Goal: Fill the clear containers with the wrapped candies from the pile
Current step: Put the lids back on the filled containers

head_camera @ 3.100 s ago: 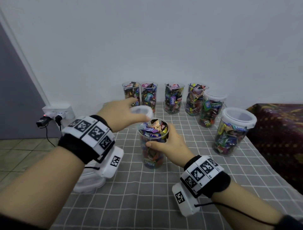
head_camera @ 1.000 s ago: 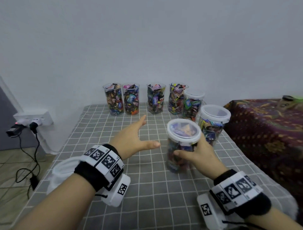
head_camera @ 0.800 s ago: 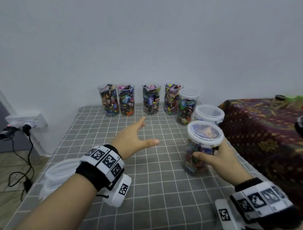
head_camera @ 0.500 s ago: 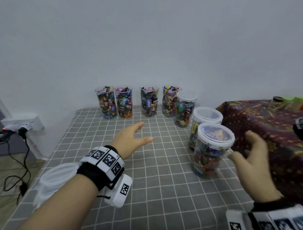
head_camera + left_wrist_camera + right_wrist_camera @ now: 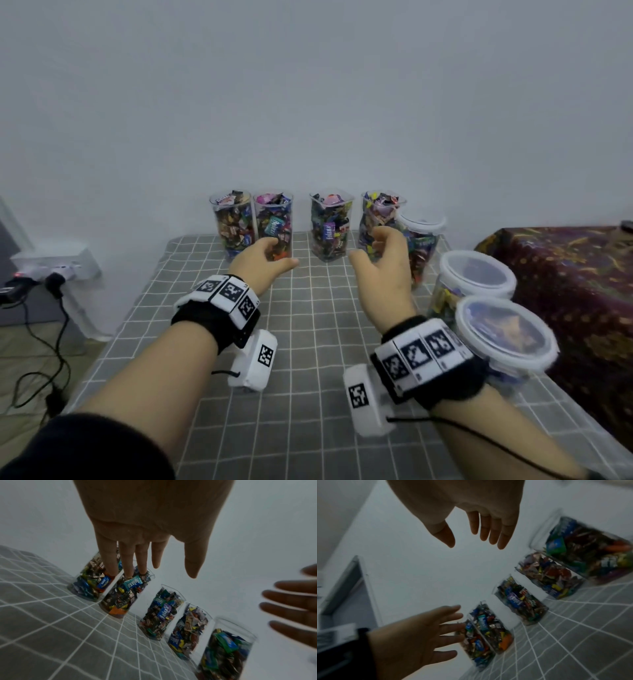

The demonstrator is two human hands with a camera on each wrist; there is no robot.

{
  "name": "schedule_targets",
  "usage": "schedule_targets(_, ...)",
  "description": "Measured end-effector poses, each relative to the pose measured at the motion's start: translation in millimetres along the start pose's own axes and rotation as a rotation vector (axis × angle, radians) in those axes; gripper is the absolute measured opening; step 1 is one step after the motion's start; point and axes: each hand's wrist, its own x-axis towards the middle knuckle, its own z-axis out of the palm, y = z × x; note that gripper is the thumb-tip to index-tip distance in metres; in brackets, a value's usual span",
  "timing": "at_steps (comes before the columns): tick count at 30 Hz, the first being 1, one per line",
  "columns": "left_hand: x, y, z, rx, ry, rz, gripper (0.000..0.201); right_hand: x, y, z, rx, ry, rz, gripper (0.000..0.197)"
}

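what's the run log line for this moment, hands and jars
left hand: open, empty | right hand: open, empty | four open jars: full, back row | lidded jars: right side

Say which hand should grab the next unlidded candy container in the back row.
Likely the right hand: open, empty, and in front of the rightmost unlidded container. The left hand, also open, suits the two left-end containers better.

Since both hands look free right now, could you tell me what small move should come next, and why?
Probably bring both hands onto an unlidded jar in the back row. The left hand and right hand hover open toward it, and three lidded jars already stand aside.
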Motion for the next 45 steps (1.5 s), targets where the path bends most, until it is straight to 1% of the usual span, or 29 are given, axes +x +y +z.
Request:
schedule_targets(2, 19, -1, 1, -0.013, -0.007, -0.014, 0.07, 27, 13, 19, -0.018, 0.037, 0.099, 0.056)
schedule_targets(5, 45, 1, 9, -0.06, -0.019, -0.022, 0.071, 61, 37, 38, 0.012, 0.123, 0.192, 0.063)
schedule_targets(9, 86, 1, 29, -0.113, -0.05, -0.035, 0.073, 97, 68, 58, 0.007, 0.154, 0.311, 0.075)
schedule_targets(11, 104, 0, 41, -0.152, -0.079, -0.049, 0.08, 109, 80, 65, 0.011, 0.178, 0.369, 0.081)
schedule_targets(14, 128, -1, 60, -0.211, -0.1, -0.062, 0.097, 121, 91, 75, 0.011, 0.256, 0.453, 0.088)
schedule_targets(18, 151, 0, 79, -0.254, -0.056, -0.07, 0.112, 139, 103, 84, -0.048, 0.318, 0.473, 0.088)
schedule_targets(23, 170, 3, 94, -0.291, -0.034, -0.079, 0.116, 159, 115, 81, -0.038, 0.362, 0.434, 0.083)
schedule_targets(28, 173, 1, 101, -0.293, -0.005, -0.08, 0.112, 159, 122, 84, -0.092, 0.388, 0.433, 0.078)
schedule_targets(29, 172, 0, 101, -0.28, 0.006, -0.077, 0.108, 159, 121, 83, -0.109, 0.386, 0.43, 0.077)
schedule_targets(31, 168, -1, 101, -0.217, 0.052, -0.063, 0.093, 157, 119, 83, -0.154, 0.366, 0.43, 0.077)
schedule_targets(33, 163, 1, 98, -0.131, 0.103, -0.054, 0.08, 156, 116, 84, -0.196, 0.344, 0.435, 0.085)
schedule_targets(36, 152, 3, 91, -0.009, 0.143, -0.043, 0.079, 155, 116, 88, -0.241, 0.326, 0.444, 0.091)
schedule_targets(40, 135, -4, 82, 0.039, 0.14, -0.027, 0.078, 147, 110, 92, -0.269, 0.296, 0.447, 0.086)
schedule_targets(45, 111, -13, 66, 0.084, 0.107, -0.041, 0.091, 121, 98, 88, -0.342, 0.249, 0.409, 0.086)
